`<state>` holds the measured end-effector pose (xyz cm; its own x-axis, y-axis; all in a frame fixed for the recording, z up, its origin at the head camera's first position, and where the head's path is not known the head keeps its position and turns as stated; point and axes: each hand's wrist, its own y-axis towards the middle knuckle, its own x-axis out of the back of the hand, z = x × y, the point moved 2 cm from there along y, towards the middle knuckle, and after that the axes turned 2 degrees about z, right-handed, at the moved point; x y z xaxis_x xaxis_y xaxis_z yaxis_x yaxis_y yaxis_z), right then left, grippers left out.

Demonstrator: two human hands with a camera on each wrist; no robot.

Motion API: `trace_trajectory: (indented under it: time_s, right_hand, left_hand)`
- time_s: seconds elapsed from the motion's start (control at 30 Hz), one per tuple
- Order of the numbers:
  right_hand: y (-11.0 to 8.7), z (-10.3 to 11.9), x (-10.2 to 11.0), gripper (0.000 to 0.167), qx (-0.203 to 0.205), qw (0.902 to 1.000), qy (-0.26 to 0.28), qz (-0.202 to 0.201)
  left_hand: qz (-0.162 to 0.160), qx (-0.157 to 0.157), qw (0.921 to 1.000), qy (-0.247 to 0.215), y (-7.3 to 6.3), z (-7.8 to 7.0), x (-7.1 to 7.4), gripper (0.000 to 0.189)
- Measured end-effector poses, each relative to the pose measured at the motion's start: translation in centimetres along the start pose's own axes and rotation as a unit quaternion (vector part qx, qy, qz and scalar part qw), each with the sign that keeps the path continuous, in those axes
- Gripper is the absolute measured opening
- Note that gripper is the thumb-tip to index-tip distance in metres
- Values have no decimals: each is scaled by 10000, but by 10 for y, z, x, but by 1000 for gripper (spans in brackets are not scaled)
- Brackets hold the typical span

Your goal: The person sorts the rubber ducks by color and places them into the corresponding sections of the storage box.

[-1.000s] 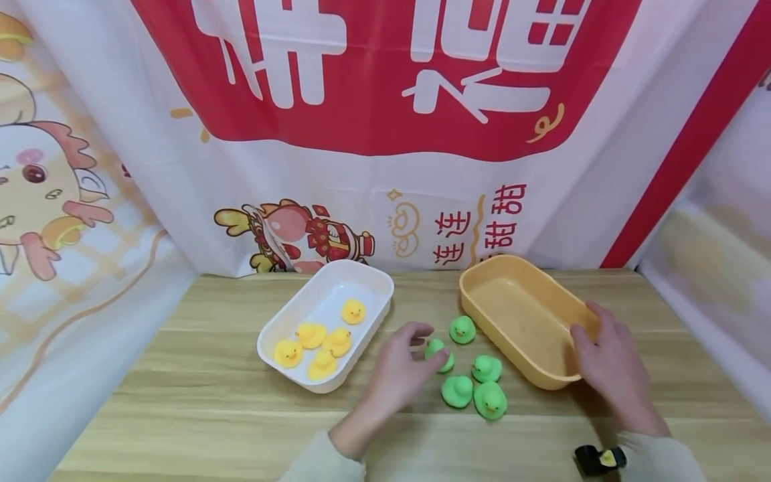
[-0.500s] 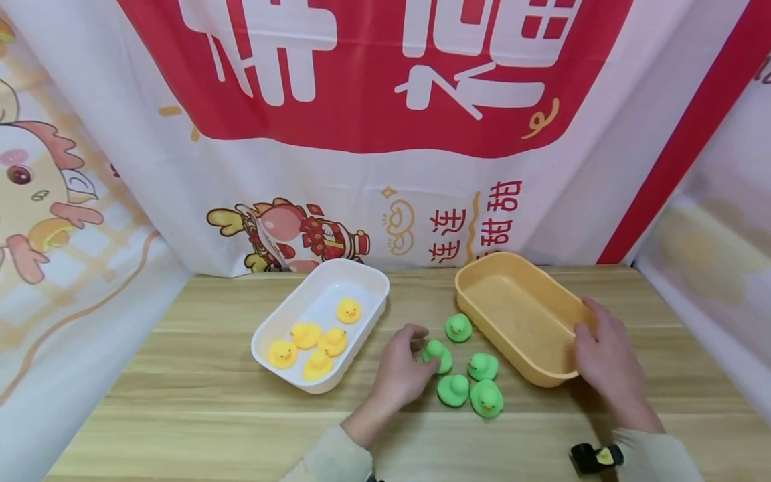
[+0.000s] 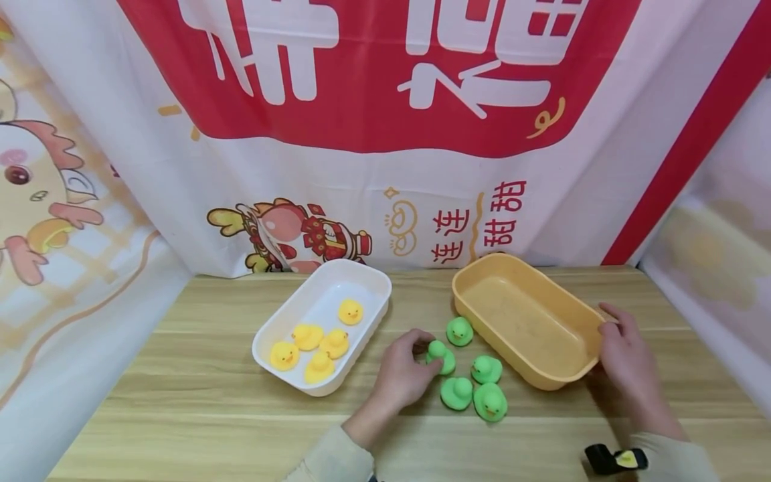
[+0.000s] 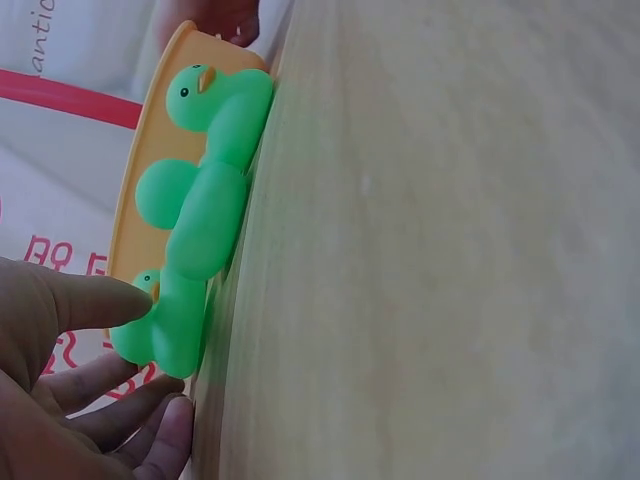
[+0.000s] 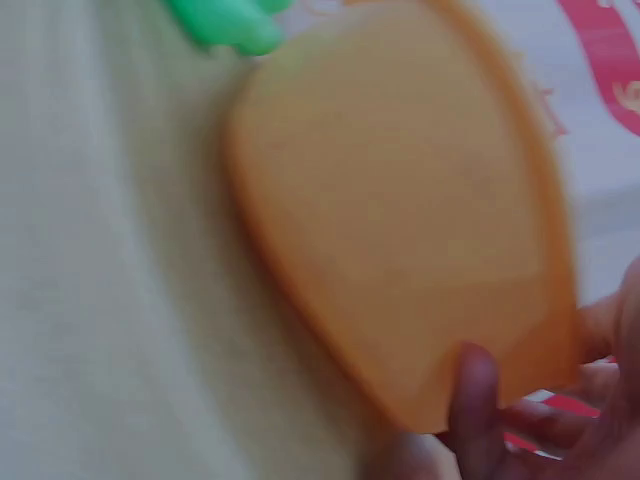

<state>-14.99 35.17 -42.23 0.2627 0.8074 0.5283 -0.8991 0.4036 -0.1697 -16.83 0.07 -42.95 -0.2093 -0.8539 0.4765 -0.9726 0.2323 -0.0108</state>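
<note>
My left hand (image 3: 405, 373) is at a green rubber duck (image 3: 442, 360), its thumb on one side of the duck and its curled fingers on the other. In the left wrist view the thumb (image 4: 100, 300) overlaps that duck's head. Several more green ducks (image 3: 456, 393) lie close by on the table. My right hand (image 3: 629, 355) holds the near right end of an orange tub (image 3: 530, 314) with nothing in it. The right wrist view has the thumb (image 5: 475, 385) against the tub wall (image 5: 400, 190), with the other fingers round by the rim.
A white tub (image 3: 260, 351) holding several yellow rubber ducks (image 3: 321, 367) stands to the left on the wooden table (image 3: 211, 415). Printed cloth (image 3: 361, 80) hangs behind the table's back edge and along both sides.
My left thumb and fingers have closed in around the green duck, which has barely moved. My right hand has shifted right along the orange tub's end, and the tub has turned slightly.
</note>
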Motion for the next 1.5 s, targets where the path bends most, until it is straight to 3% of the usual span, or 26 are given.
trace_trajectory:
  time_s: [0.13, 0.33, 0.83, 1.17, 1.33, 1.5]
  right_hand:
    - [-5, 3, 6, 63, 508, 9986, -65, 115]
    - [-8, 0, -2, 55, 1219, 9855, -1130, -340]
    - [-6, -3, -5, 54, 912, 9868, -1206, -578]
    - [-7, -1, -9, 56, 637, 9907, -1081, -522]
    - [-8, -2, -8, 55, 637, 9909, -1056, -544]
    - [-9, -2, -7, 56, 572, 9923, -972, -512]
  left_hand:
    - [5, 25, 10000, 1, 0, -1, 2, 33]
    - [7, 36, 10000, 17, 0, 0, 4, 33]
    - [128, -33, 9999, 71, 1, 1, 1, 31]
    - [89, -15, 9999, 109, 0, -1, 1, 30]
    - [67, 197, 9996, -172, 2, -4, 5, 30]
    - [231, 506, 9935, -993, 3, -21, 20, 35]
